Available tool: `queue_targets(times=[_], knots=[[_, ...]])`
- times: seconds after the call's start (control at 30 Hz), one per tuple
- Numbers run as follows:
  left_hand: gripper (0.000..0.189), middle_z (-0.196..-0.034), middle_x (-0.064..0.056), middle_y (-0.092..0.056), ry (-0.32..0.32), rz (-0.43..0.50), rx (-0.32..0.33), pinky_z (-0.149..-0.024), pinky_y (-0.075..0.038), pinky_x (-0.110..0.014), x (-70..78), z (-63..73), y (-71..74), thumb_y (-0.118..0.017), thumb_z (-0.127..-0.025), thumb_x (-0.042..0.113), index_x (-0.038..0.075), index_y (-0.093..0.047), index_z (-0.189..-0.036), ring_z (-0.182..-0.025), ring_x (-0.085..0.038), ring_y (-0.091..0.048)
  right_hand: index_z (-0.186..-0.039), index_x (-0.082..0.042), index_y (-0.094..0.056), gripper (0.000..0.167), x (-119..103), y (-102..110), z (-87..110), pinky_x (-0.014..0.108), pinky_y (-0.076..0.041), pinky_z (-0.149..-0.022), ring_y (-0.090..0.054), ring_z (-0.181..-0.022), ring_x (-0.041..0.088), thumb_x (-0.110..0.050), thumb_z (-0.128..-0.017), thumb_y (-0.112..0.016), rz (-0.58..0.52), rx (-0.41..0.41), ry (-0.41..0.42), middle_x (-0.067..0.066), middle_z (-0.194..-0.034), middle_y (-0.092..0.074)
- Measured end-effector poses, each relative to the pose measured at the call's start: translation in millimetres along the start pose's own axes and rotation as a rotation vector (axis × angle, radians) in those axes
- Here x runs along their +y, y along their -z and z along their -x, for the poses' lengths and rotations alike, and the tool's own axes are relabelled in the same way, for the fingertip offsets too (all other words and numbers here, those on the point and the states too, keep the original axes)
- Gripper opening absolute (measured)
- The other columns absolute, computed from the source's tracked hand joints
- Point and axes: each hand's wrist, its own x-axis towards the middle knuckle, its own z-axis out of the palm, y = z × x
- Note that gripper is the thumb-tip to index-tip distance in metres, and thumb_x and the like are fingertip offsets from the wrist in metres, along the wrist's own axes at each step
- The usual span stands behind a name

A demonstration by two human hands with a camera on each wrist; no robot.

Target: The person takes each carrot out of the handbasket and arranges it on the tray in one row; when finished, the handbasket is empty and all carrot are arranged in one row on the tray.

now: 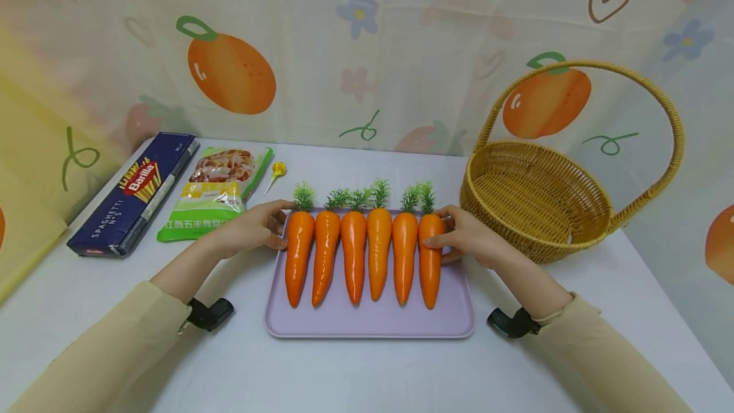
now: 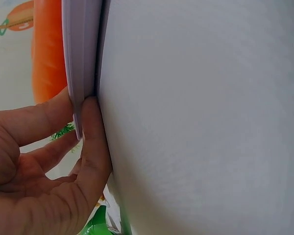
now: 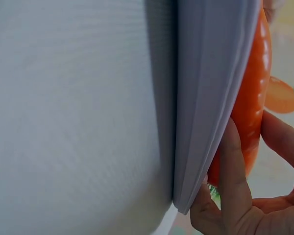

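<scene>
Several orange carrots with green tops lie side by side on a lilac tray [image 1: 367, 327], tips toward me. My left hand [image 1: 252, 230] is at the tray's left edge beside the leftmost carrot [image 1: 299, 253]. In the left wrist view this hand [image 2: 54, 166] pinches the tray's rim [image 2: 81, 58], thumb above and a finger beneath. On the other side, my right hand [image 1: 467, 234] grips the rightmost carrot [image 1: 430, 279], thumb across its upper face. The right wrist view shows fingers [image 3: 231, 161] between that carrot [image 3: 255, 78] and the tray rim [image 3: 206, 98].
A wicker basket [image 1: 573, 248] with a tall handle stands at the right. On the left lie a blue spaghetti box [image 1: 134, 193], a green food packet [image 1: 215, 193] and a yellow lollipop [image 1: 278, 169]. A patterned cloth [image 1: 309, 81] hangs behind the white table [image 1: 367, 375].
</scene>
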Motion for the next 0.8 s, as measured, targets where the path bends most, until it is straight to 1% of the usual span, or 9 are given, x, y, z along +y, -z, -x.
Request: queue_targets(times=[0.13, 0.3, 0.6, 0.8], knots=[[0.075, -0.127, -0.026, -0.044, 0.002, 0.003, -0.001, -0.076, -0.047, -0.028, -0.2, 0.3, -0.1, -0.065, -0.084, 0.002, 0.001, -0.031, -0.15, -0.1, -0.026, -0.049, -0.145, 0.005, -0.029, 0.069, -0.2, -0.3, 0.4, 0.036, -0.061, -0.075, -0.063, -0.101, 0.028, -0.012, -0.09, -0.066, -0.008, -0.006, 0.002, 0.028, -0.134, -0.041], [0.075, -0.129, -0.027, -0.044, 0.001, -0.001, 0.003, -0.077, -0.048, -0.027, 0.1, 1.0, -0.6, -0.066, -0.084, 0.003, 0.001, -0.031, -0.151, -0.102, -0.028, -0.049, -0.147, 0.006, -0.028, 0.07, -0.9, 0.9, 1.9, 0.035, -0.061, -0.078, -0.062, -0.1, 0.026, -0.009, -0.088, -0.063, -0.015, -0.017, 0.009, 0.029, -0.137, -0.039], [0.075, -0.13, -0.027, -0.044, -0.007, 0.003, -0.001, -0.077, -0.048, -0.027, 1.0, -2.2, -0.8, -0.065, -0.085, 0.003, 0.001, -0.031, -0.151, -0.103, -0.028, -0.049, -0.148, 0.006, -0.027, 0.07, -1.6, 2.9, 5.9, 0.036, -0.06, -0.08, -0.061, -0.105, 0.028, -0.007, -0.09, -0.063, -0.02, -0.008, 0.011, 0.03, -0.141, -0.037], [0.075, -0.131, -0.029, -0.045, -0.014, -0.026, 0.011, -0.08, -0.048, -0.028, 1.2, -3.0, -2.6, -0.066, -0.084, 0.004, -0.001, -0.031, -0.151, -0.106, -0.031, -0.049, -0.15, 0.005, -0.026, 0.072, -1.3, 3.4, 8.8, 0.038, -0.06, -0.083, -0.061, -0.111, 0.032, -0.009, -0.09, -0.064, 0.003, 0.0, 0.031, 0.031, -0.145, -0.034]])
